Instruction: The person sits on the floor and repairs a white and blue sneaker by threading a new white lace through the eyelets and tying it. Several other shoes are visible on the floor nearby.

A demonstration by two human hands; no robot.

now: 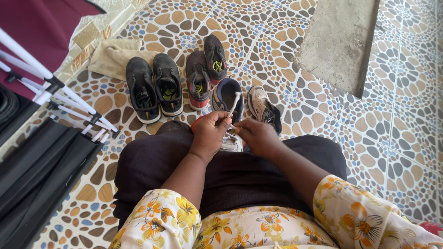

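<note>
Over a dark-skirted lap, the left hand pinched a white shoelace upright while the right hand gripped its lower end above a grey sneaker, other shoes lined up beyond on patterned tiles.

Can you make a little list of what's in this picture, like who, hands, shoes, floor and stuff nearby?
who: a seated person, seen from above
left hand: pinches a white shoelace, held up
right hand: by the lace's lower end, fingers curled
lap: grey-and-white sneaker between the hands
shoes on floor: two black shoes, a red-and-black pair, one more grey sneaker
floor: pebble-pattern tiles
nearby: beige cloth, black-and-white folding rack
</note>
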